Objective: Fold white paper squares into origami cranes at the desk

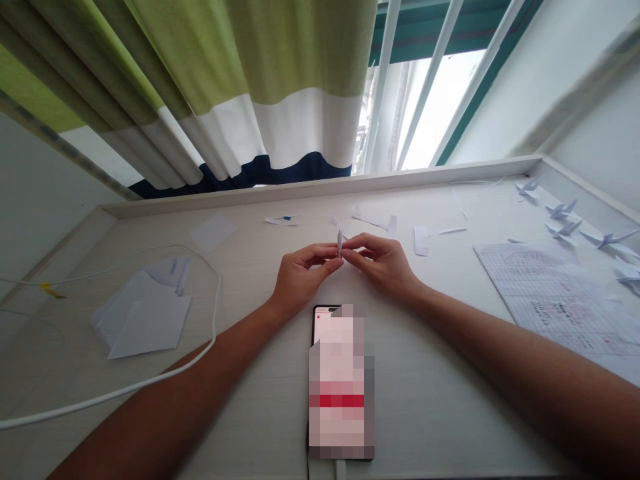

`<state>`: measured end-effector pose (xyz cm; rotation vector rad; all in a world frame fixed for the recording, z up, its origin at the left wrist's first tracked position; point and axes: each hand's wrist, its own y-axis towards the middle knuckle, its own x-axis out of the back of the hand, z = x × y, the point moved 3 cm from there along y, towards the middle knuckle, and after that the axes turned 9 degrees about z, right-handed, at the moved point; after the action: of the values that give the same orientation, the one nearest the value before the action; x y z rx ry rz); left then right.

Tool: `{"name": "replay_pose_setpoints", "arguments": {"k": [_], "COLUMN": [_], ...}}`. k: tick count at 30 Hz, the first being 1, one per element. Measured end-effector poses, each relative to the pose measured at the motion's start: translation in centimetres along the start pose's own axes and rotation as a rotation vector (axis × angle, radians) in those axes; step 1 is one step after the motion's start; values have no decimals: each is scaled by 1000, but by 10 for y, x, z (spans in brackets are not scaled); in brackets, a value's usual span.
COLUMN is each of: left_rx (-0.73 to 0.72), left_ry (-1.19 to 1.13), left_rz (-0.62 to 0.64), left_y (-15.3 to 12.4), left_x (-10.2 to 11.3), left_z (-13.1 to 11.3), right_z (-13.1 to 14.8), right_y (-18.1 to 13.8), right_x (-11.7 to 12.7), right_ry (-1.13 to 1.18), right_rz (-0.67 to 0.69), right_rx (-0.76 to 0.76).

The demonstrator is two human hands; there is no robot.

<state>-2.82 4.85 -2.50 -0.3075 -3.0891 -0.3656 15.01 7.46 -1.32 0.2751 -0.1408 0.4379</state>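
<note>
Toward the far edge of the desk (pixel 280 440), past the phone (pixel 341 383), your left hand (pixel 300 277) and right hand (pixel 383 263) meet on a small folded paper piece (pixel 339 241). It stands upright between them, pinched from either side by thumb and fingertips, equally near both; its shape is probably an unfinished fold.

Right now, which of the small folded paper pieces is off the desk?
The small folded paper piece pinched between the left hand and right hand; the finished paper cranes lie at right.

Matt pale wood-grain desk (pixel 250 280), thin white paper sheets (pixel 145 317), glossy glass phone (pixel 341 383), smooth white plastic cable (pixel 215 320).
</note>
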Motion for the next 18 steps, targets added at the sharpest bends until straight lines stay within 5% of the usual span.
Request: {"name": "replay_pose_setpoints", "arguments": {"k": [6, 18], "left_rx": [-96, -41], "left_ry": [140, 71], "left_rz": [-45, -63], "left_y": [-2, 0], "left_x": [2, 4], "left_z": [1, 8], "right_z": [-2, -6], "right_y": [1, 2], "right_x": [-3, -4], "right_ry": [102, 168], "right_rz": [37, 64], "right_rx": [-56, -149]}}
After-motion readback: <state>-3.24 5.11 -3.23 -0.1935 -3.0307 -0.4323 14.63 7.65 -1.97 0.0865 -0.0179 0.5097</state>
